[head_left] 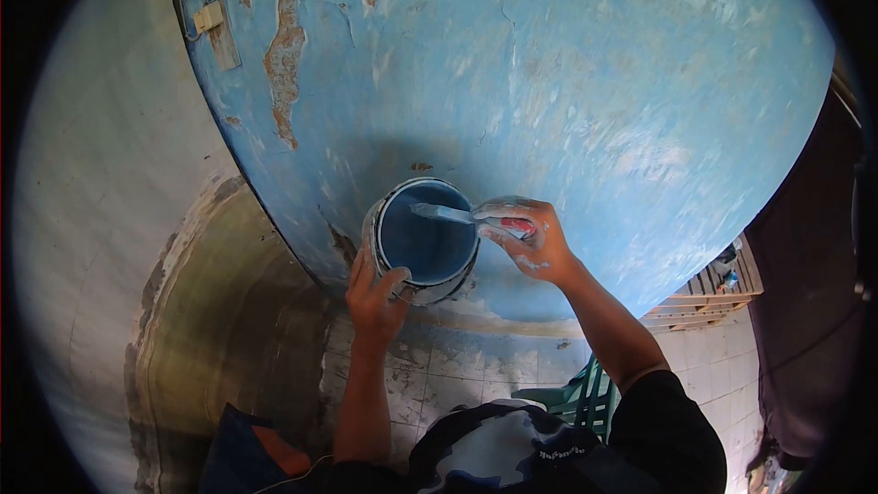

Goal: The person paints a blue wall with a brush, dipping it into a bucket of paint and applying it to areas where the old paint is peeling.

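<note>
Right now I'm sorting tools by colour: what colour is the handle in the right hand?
The handle is red; it shows best in the head view.

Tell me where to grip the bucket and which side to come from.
Come from the left, where the left hand already is, and grip the bucket by its rim and outer wall. The round, open mouth leaves an edge to hook a thumb over, and the right hand with its tool occupies the right side.
</note>
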Action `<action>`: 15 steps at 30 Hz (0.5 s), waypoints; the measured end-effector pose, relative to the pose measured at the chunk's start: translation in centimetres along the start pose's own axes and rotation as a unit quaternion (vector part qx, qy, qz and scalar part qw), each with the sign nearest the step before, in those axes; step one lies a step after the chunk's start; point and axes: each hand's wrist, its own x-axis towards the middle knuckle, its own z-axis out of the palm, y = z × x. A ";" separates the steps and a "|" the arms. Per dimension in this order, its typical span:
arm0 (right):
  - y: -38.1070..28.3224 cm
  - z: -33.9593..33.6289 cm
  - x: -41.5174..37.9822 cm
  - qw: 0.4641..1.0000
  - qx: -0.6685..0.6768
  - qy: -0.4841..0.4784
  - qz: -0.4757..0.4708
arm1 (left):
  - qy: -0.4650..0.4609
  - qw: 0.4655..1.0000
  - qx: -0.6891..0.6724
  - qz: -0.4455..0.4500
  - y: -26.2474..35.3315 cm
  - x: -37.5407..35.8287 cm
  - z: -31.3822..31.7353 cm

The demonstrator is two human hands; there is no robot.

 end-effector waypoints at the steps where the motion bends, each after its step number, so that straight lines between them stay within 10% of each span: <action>1: 0.3 0.1 -0.3 1.000 0.000 -0.007 -0.002 | -0.014 1.000 -0.007 -0.021 0.1 -0.2 0.1; 7: 4.9 1.5 -3.0 0.966 0.100 0.078 0.223 | -0.072 0.992 -0.042 -0.095 -0.2 -3.2 1.8; 13: 10.7 2.2 -4.3 0.855 0.373 0.247 0.262 | -0.109 0.987 0.033 -0.117 0.2 -4.6 3.7; 15: 11.4 1.9 -4.9 0.897 0.292 0.193 0.271 | -0.116 0.986 0.050 -0.104 0.8 -4.0 3.9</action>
